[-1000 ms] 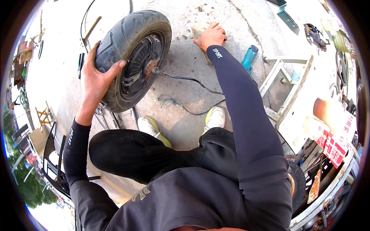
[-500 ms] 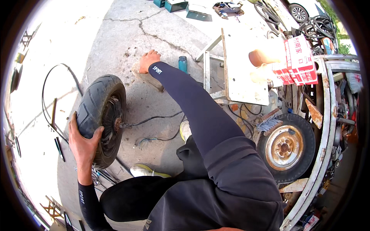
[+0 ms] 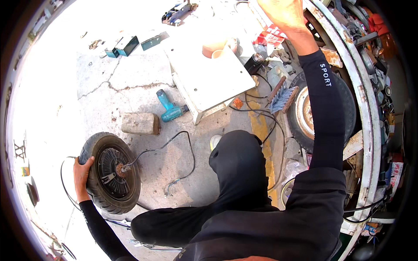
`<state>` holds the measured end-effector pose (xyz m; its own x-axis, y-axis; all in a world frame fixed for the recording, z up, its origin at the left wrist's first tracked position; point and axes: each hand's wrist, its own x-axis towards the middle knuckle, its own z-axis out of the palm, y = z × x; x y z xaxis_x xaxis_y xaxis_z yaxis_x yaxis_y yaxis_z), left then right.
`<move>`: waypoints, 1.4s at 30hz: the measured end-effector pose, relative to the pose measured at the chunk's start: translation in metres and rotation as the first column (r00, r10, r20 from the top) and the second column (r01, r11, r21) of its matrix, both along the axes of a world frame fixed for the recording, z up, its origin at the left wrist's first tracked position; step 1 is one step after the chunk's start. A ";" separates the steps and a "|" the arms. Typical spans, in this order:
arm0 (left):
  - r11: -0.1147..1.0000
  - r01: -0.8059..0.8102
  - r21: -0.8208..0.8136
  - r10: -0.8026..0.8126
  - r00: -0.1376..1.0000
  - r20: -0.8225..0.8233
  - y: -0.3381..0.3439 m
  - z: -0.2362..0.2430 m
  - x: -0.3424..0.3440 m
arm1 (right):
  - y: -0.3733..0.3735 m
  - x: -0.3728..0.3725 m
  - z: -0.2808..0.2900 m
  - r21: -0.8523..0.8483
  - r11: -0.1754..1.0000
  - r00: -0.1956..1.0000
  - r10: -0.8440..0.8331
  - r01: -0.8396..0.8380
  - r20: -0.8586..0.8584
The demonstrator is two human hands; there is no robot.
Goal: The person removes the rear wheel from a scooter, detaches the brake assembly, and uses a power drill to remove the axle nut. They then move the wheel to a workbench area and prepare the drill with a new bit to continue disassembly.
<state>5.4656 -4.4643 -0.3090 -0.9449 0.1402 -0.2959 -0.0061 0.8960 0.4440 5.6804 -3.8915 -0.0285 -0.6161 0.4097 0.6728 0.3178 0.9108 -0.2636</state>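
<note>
Low on the left, a motor wheel (image 3: 114, 150) with a black tyre stands tilted on the concrete. My left hand (image 3: 82, 175) grips its tyre at the left side, thumb over the edge. A black cable (image 3: 187, 138) runs from its axle to frayed wire ends on the ground. My right hand (image 3: 284, 15) reaches to the top right, nearest the red and white carton (image 3: 271, 37); the picture's edge and glare hide its fingers. A rough, worn block (image 3: 140, 123) lies beyond the wheel, beside a teal cordless drill (image 3: 170, 108).
A white low table (image 3: 209, 82) carries orange-brown round items. A dark cylinder (image 3: 254, 63) and a brush (image 3: 282, 96) are right of it. A spare wheel with a rusty rim (image 3: 305, 113) leans by a white metal frame (image 3: 363, 100). Teal boxes (image 3: 126, 45) lie far left.
My right hand has left the block and swung right to the carton. The view has turned right. My left hand stays on the wheel, whose hub now faces up more.
</note>
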 end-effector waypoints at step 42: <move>0.858 -0.506 -0.094 0.440 0.816 -0.375 0.095 0.003 0.195 | 0.341 -0.369 -0.474 -0.461 0.669 0.566 0.073 0.583 0.821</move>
